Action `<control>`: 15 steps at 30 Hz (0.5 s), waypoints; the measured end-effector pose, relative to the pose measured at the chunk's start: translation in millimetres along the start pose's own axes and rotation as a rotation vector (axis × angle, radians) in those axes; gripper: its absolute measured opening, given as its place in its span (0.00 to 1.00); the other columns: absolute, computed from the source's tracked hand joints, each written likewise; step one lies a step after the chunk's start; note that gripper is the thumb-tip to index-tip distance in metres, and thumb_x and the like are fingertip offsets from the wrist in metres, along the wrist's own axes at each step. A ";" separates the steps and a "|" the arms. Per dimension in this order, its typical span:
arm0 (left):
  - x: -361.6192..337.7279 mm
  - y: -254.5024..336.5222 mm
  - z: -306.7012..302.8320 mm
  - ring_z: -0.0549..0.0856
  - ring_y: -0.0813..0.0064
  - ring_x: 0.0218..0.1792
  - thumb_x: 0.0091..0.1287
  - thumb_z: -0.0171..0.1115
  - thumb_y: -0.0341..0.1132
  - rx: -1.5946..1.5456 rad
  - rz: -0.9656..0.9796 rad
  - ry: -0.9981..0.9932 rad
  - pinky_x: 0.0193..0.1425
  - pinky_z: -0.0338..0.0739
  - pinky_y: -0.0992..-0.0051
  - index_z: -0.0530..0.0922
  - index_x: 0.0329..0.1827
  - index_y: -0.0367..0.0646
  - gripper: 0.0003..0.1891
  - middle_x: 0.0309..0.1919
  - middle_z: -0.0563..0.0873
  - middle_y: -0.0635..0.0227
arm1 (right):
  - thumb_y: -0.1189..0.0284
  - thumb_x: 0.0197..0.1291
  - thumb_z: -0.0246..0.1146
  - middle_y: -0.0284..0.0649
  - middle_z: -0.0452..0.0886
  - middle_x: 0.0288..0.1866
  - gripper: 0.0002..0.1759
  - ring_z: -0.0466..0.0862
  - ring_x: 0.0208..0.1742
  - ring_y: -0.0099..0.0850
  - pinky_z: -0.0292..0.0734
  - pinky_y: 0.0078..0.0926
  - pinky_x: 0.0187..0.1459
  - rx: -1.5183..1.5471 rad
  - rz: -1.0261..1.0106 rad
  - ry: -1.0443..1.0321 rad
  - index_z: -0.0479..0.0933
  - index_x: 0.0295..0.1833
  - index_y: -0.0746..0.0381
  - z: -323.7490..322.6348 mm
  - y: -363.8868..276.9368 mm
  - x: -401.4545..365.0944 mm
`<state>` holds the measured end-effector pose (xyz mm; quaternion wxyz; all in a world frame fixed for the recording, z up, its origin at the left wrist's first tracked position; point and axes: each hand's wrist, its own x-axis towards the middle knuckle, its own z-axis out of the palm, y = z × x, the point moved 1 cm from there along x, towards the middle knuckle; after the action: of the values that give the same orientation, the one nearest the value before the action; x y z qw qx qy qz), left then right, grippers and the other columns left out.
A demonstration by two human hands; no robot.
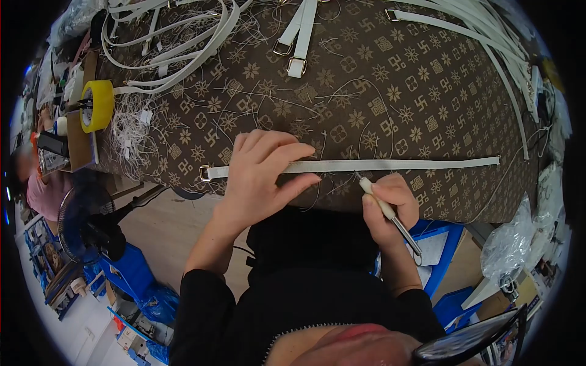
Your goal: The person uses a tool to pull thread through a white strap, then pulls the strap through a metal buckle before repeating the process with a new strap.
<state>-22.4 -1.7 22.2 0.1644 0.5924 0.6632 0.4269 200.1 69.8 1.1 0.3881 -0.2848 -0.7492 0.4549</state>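
A narrow white belt strap [427,165] lies straight across the patterned cloth, its metal buckle [204,173] at the left end. My left hand [259,174] lies over the strap near the buckle, thumb on the near side and fingers on the far side, spread apart. My right hand [394,204] is closed round a pen-like tool [379,200] with a cream grip and a metal rear end with a ring. The tool's thin tip points at the strap's near edge, with loose threads around it.
Coiled white straps [210,52] and a thread tangle [131,131] lie at left, beside a yellow tape roll [97,106]. Buckled straps [299,49] lie at the back, more straps [488,43] at back right. A black fan [85,222] stands left; a person [46,192] sits beyond.
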 end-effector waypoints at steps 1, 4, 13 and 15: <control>0.8 2.2 -2.1 0.80 0.70 0.40 0.53 0.75 0.36 0.143 0.051 -0.124 0.47 0.68 0.68 0.83 0.44 0.50 0.15 0.37 0.81 0.74 | 0.84 0.51 0.71 0.40 0.81 0.31 0.15 0.80 0.30 0.32 0.74 0.25 0.32 0.038 0.009 0.029 0.79 0.45 0.63 -0.6 1.8 -1.5; -1.0 3.4 -2.4 0.79 0.71 0.40 0.53 0.75 0.36 0.320 0.138 -0.250 0.49 0.68 0.69 0.84 0.43 0.49 0.15 0.38 0.80 0.75 | 0.84 0.52 0.70 0.42 0.81 0.32 0.15 0.80 0.31 0.30 0.74 0.24 0.33 0.091 0.019 0.047 0.79 0.46 0.64 -0.4 4.9 -3.6; 5.1 -2.7 4.3 0.80 0.71 0.37 0.57 0.73 0.32 0.383 0.251 -0.234 0.49 0.68 0.69 0.84 0.40 0.48 0.09 0.35 0.81 0.73 | 0.83 0.59 0.67 0.42 0.82 0.39 0.13 0.80 0.36 0.27 0.75 0.21 0.40 0.222 0.093 0.126 0.78 0.49 0.65 -1.7 0.3 -6.1; 11.2 -0.8 -2.3 0.80 0.71 0.36 0.59 0.71 0.31 0.330 0.214 -0.292 0.49 0.68 0.69 0.83 0.40 0.48 0.07 0.35 0.81 0.72 | 0.83 0.60 0.67 0.43 0.83 0.40 0.12 0.81 0.37 0.27 0.76 0.21 0.41 0.225 0.105 0.141 0.78 0.49 0.65 -3.1 -6.3 -0.9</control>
<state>-27.4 7.8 26.1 0.1135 0.7335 0.6267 0.2373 202.8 67.8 7.5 0.4448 -0.3096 -0.6485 0.5347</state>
